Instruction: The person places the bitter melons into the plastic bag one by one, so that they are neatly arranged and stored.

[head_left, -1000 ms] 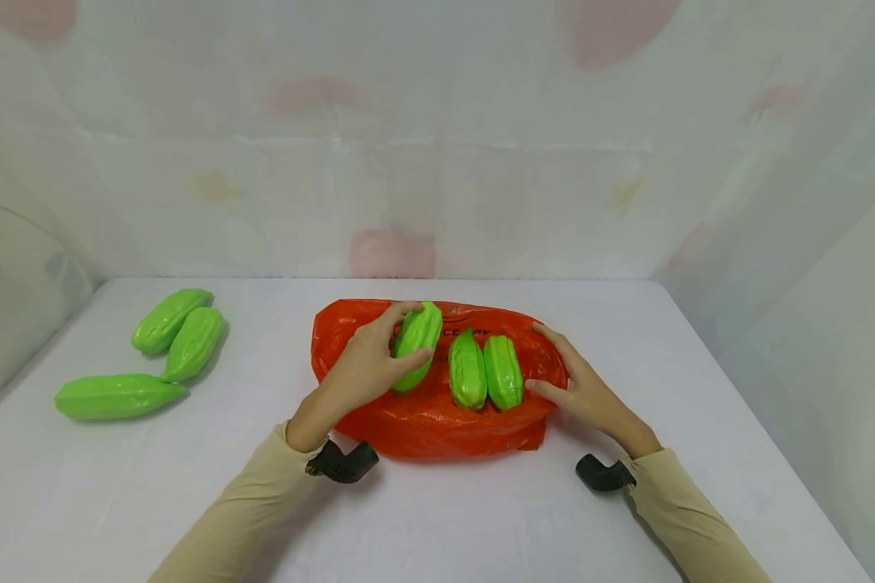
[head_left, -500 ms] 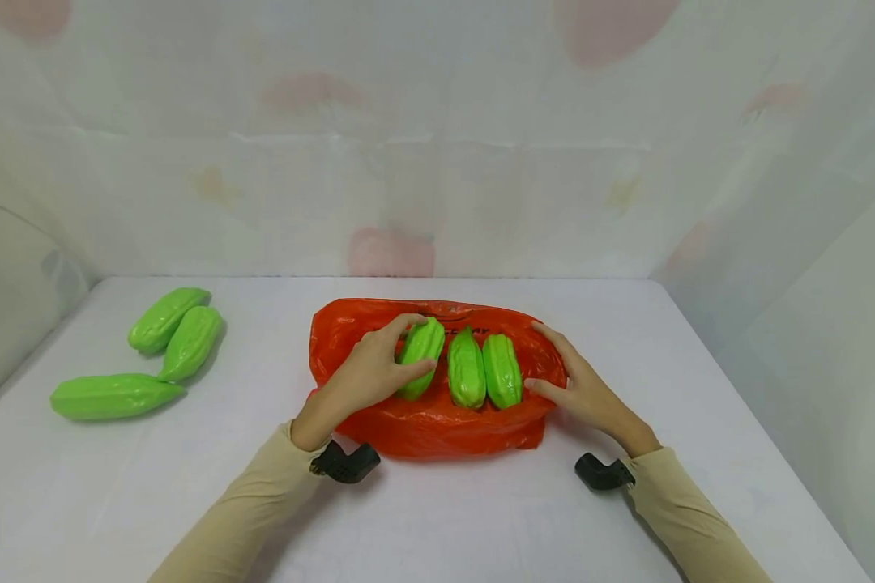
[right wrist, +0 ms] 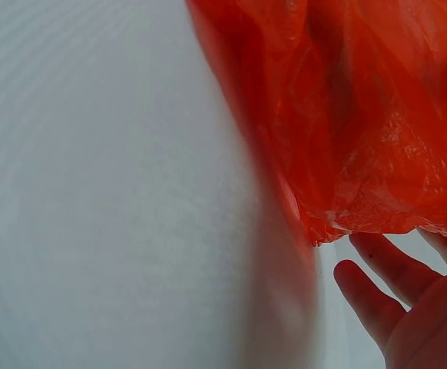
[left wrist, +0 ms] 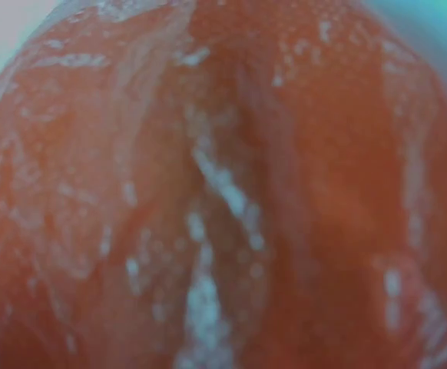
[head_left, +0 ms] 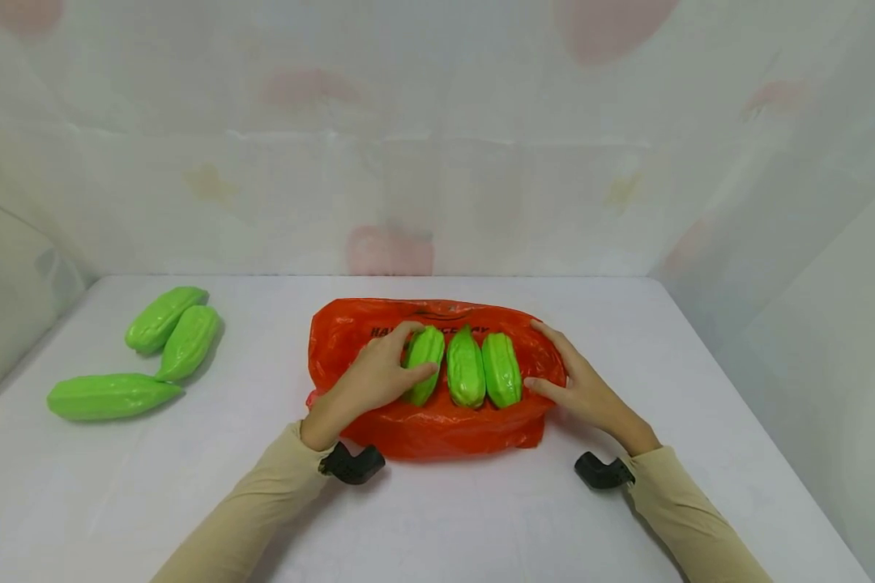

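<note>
In the head view, a red plastic bag [head_left: 437,433] with black print lies with its mouth spread on the white table. Inside it, my left hand [head_left: 370,374] holds a ridged green gourd [head_left: 424,364] between thumb and fingers. Two more gourds lie side by side to its right, a middle gourd [head_left: 466,371] and a right gourd [head_left: 501,371]. My right hand [head_left: 579,393] grips the bag's right edge, thumb inside. The right wrist view shows fingers [right wrist: 369,304] outside the red plastic [right wrist: 377,138]. Blurred red plastic [left wrist: 223,184] fills the left wrist view.
On the left of the table [head_left: 481,518] lie three more green gourds: a back gourd [head_left: 164,320], a gourd leaning beside it [head_left: 189,344] and a front gourd [head_left: 113,397]. Pale patterned cloth [head_left: 510,194] hangs behind and at the sides.
My left hand has lowered the gourd deeper into the bag, bringing it closer to the other two. The right hand has stayed at the bag's edge.
</note>
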`<state>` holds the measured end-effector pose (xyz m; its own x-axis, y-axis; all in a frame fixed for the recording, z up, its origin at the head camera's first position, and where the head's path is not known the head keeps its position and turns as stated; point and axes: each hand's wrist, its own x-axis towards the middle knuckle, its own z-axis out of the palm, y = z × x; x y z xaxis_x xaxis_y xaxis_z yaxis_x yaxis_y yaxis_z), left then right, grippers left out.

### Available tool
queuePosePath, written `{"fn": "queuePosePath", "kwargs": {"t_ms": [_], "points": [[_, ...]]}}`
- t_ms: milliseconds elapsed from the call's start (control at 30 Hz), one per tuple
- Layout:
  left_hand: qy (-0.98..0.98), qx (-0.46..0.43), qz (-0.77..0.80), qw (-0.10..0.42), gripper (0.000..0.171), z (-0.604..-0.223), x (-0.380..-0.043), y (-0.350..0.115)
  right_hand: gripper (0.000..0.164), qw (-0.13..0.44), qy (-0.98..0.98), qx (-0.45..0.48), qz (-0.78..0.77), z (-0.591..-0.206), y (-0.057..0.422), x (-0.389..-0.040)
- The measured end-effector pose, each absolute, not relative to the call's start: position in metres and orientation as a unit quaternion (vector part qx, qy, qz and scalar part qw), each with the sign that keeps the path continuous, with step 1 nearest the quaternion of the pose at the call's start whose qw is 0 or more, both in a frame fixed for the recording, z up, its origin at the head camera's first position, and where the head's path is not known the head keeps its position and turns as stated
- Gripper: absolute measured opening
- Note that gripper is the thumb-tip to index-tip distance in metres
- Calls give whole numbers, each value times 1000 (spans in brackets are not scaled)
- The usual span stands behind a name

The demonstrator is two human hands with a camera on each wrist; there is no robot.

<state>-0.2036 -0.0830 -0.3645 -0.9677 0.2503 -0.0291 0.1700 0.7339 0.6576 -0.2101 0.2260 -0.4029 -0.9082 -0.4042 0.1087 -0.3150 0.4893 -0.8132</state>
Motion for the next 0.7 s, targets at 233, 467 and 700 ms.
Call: {"fn": "queuePosePath", "kwargs": {"t_ms": [233, 467, 700], "points": [[928, 135, 336, 90, 72, -361, -201, -85, 76, 48, 862, -207, -459, -404, 226, -210], [934, 137, 310, 112, 67, -358, -200, -88, 75, 47, 861, -210, -460, -403, 226, -210], [928, 141, 322, 119, 66, -358, -199, -88, 76, 47, 860, -211, -462, -402, 226, -209]]}}
